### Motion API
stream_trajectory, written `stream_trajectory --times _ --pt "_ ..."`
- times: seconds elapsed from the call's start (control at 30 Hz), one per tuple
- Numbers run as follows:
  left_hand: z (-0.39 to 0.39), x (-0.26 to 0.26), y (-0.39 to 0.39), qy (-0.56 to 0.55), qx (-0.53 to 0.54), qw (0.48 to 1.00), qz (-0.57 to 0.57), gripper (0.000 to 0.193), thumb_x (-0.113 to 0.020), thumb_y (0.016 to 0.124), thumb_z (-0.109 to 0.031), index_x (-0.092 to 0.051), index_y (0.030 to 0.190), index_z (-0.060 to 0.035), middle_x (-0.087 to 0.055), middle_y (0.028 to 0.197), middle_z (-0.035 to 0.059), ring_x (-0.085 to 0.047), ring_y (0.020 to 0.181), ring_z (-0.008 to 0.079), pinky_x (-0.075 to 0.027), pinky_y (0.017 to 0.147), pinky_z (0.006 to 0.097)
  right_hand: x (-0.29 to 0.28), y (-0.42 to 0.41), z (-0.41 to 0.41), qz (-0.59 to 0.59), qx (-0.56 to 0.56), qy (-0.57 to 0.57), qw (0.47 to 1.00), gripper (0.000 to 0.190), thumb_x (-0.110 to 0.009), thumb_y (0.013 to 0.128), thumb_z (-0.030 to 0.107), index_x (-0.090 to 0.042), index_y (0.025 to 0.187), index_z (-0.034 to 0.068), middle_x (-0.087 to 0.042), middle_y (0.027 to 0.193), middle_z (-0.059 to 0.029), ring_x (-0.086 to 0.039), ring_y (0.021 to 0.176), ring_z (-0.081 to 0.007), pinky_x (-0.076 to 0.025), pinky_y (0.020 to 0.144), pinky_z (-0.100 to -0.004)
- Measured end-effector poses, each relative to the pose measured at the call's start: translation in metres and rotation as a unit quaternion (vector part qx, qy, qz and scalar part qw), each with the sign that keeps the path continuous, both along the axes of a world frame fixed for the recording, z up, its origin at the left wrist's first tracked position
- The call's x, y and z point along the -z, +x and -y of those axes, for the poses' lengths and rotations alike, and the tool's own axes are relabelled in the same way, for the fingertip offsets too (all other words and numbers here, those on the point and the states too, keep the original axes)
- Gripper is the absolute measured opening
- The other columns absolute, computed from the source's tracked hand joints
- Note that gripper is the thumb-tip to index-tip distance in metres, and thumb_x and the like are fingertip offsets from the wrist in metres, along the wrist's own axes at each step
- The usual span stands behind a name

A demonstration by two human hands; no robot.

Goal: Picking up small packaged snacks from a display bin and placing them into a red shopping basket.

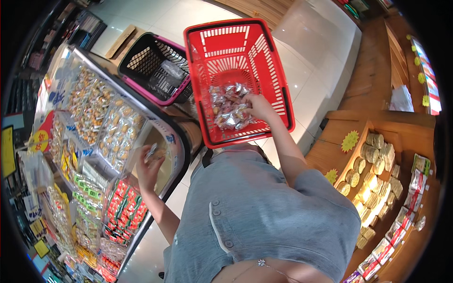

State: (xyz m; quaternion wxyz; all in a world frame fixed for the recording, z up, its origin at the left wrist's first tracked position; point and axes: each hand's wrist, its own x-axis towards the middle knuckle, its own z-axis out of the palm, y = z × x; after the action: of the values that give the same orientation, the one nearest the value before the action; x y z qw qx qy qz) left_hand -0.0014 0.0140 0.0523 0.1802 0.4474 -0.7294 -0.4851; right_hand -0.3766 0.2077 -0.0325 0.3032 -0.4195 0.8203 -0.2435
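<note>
My left hand point(145, 174) is raised over the corner of the display counter. Between its thumb and fingers is a small clear-wrapped snack point(154, 152). My right hand point(261, 108) reaches down into a red plastic shopping basket point(279, 76), its fingertips against a pile of shiny wrapped snacks point(228, 118) on the basket floor. Whether those fingers grip a packet is hidden. Just left of my left hand, a counter compartment holds wrapped round snacks point(120, 134). Below that lie red and green packets point(125, 205).
A black basket with a pink rim point(150, 88) stands beside the red one, a clear package point(172, 69) inside. The counter's dark curved edge point(184, 141) borders my left side. At right, a wooden shelf point(320, 150) carries stacked round cakes point(370, 154) and yellow star-shaped tags point(350, 140).
</note>
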Motion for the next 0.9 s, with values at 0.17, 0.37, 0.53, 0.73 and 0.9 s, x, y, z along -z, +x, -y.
stream_trajectory --times 0.17,0.37,0.53,0.73,0.9 --pt "-0.034 -0.015 -0.13 -0.092 0.272 0.958 -0.004 0.047 -0.073 0.067 -0.002 -0.052 0.109 -0.0038 -0.05 0.109 0.0126 -0.052 0.106 0.0284 -0.045 0.087 0.0356 0.004 0.0 -0.003 -0.036 -0.003 0.041 0.998 0.033 -0.071 0.07 0.018 -0.062 0.099 0.005 -0.064 0.091 -0.0189 -0.063 0.088 -0.0322 -0.049 0.08 -0.0411" --pt "-0.074 0.015 -0.191 -0.062 0.3 0.95 -0.065 0.037 -0.071 0.07 -0.004 -0.053 0.103 -0.0027 -0.051 0.109 0.0148 -0.053 0.103 0.0322 -0.043 0.089 0.0371 -0.013 -0.01 -0.002 0.031 0.016 -0.009 0.999 0.036 -0.069 0.074 0.023 -0.06 0.102 0.001 -0.063 0.094 -0.0199 -0.062 0.09 -0.0333 -0.048 0.08 -0.0405" --pt "-0.056 0.02 -0.172 -0.095 0.303 0.948 -0.028 0.03 -0.067 0.078 -0.011 -0.055 0.103 -0.0004 -0.058 0.096 0.0114 -0.059 0.094 0.0256 -0.046 0.083 0.035 -0.014 -0.01 -0.005 0.022 0.027 0.011 0.999 0.04 -0.069 0.076 0.025 -0.058 0.103 -0.002 -0.063 0.098 -0.0206 -0.063 0.088 -0.0327 -0.049 0.078 -0.0392" --pt "-0.04 -0.001 -0.123 -0.006 0.124 0.991 -0.054 0.021 -0.066 0.081 -0.013 -0.059 0.096 -0.001 -0.061 0.083 0.0067 -0.058 0.071 0.0135 -0.046 0.063 0.0259 -0.024 0.009 0.026 0.063 -0.002 -0.017 0.998 0.035 -0.067 0.079 0.023 -0.058 0.102 -0.002 -0.063 0.091 -0.0178 -0.064 0.08 -0.0271 -0.05 0.073 -0.0361" --pt "-0.022 0.022 -0.053 -0.048 -0.07 0.995 -0.044 0.016 -0.065 0.081 -0.011 -0.06 0.094 -0.0027 -0.06 0.079 0.0 -0.05 0.063 0.0053 -0.041 0.057 0.0217 -0.036 0.04 0.076 0.05 -0.082 -0.111 0.989 0.023 -0.063 0.082 0.01 -0.058 0.1 -0.003 -0.063 0.084 -0.0145 -0.063 0.071 -0.0208 -0.05 0.067 -0.0318"
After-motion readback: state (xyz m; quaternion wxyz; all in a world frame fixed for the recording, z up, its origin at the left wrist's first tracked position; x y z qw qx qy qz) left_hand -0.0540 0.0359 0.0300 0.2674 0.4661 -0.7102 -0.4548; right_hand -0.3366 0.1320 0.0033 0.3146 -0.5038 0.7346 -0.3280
